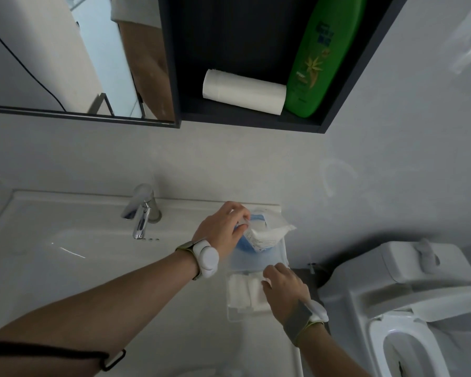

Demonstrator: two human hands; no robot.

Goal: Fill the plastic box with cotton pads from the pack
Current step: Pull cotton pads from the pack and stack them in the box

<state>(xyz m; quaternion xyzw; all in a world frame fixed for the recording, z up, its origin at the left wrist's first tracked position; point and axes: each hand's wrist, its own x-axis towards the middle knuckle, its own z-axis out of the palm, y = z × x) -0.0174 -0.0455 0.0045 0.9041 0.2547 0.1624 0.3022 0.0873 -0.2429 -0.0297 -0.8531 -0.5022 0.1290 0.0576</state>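
Cotton pads (245, 293) lie in white stacks inside a clear plastic box (233, 315) that sits on the right end of a white washbasin counter (93, 268), close to its edge. The person's right hand (284, 284) rests palm down over the right side of the box, fingers spread loosely and touching the pads; whether it grips any of them cannot be told, since the fingertips hide what lies under them. Just beyond the box, the box's clear lid (259, 258) stands hinged open, and over it the left hand (223, 227) is closed on the pack (259, 234), a crumpled blue and white plastic bag whose torn white end points to the right. Both wrists carry a white device on a strap, and a dark band circles the left forearm near the lower left corner. A chrome tap (142, 213) stands at the back of the basin, well apart from the box to its left. To the right of the counter a white toilet (408, 300) is seen with its lid up. On the wall above hangs a mirror (65, 55) beside a dark open shelf (256, 115), which holds a white paper roll (244, 91) lying on its side and touching a green bottle (321, 55).
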